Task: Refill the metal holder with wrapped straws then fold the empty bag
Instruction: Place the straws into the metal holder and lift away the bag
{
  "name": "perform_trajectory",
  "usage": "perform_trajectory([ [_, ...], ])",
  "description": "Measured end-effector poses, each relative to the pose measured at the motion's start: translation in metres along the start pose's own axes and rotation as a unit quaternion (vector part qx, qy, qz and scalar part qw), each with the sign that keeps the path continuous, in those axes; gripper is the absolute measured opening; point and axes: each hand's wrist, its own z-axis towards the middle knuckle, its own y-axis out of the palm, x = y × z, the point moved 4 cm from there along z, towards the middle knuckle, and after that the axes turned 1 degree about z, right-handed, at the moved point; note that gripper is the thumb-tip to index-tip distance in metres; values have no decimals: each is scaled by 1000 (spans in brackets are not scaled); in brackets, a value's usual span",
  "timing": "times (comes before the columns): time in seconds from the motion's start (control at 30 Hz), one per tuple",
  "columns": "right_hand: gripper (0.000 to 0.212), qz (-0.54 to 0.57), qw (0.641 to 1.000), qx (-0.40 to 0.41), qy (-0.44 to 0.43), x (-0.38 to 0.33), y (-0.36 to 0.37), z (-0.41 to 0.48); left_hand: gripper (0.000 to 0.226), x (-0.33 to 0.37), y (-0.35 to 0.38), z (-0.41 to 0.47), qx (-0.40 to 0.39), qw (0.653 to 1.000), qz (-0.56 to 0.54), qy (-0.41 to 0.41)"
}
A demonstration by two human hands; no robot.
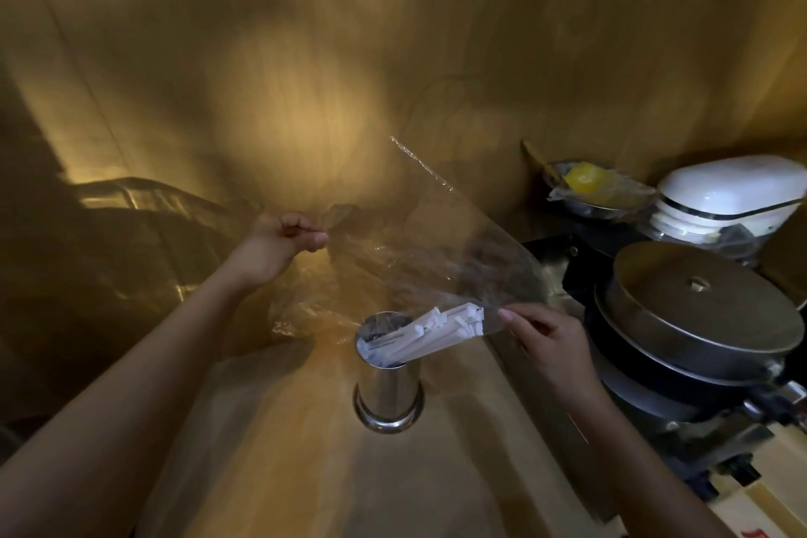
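A shiny metal holder (387, 389) stands upright on the counter in the lower middle. White wrapped straws (430, 332) lean out of its mouth toward the right. A clear plastic bag (419, 240) is stretched in the air above and behind the holder, and it looks empty. My left hand (279, 245) pinches the bag's left edge up high. My right hand (548, 341) pinches the bag's lower right corner, just right of the straw tips.
To the right sit a round dark appliance with a metal lid (694, 306), a white appliance (725, 197) and a bowl with a yellow thing under plastic wrap (589, 188). A wooden wall rises behind. A dim shelf edge (131, 192) lies at the left.
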Motion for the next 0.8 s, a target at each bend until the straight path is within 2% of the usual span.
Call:
perform_trajectory([
  [0.13, 29, 27, 999, 14, -14, -11, 4, 19, 7, -13, -7, -9, 24, 999, -6, -30],
  [0.23, 30, 29, 999, 1, -36, -21, 11, 32, 12, -25, -12, -18, 45, 997, -32, -59],
  [0.37, 28, 22, 998, -31, -58, -36, 24, 49, 15, -43, -20, -36, 76, 989, -72, -101],
  [0.5, 23, -33, 991, -78, -100, -48, 44, 62, 17, -66, -24, -57, 110, 976, -124, -138],
  [0.7, 22, -44, 984, -135, -108, -61, 72, 82, 16, -97, -22, -86, 154, 952, -180, -193],
  [0.8, 18, -26, 981, -157, -107, -61, 82, 85, 15, -108, -19, -97, 164, 950, -169, -204],
])
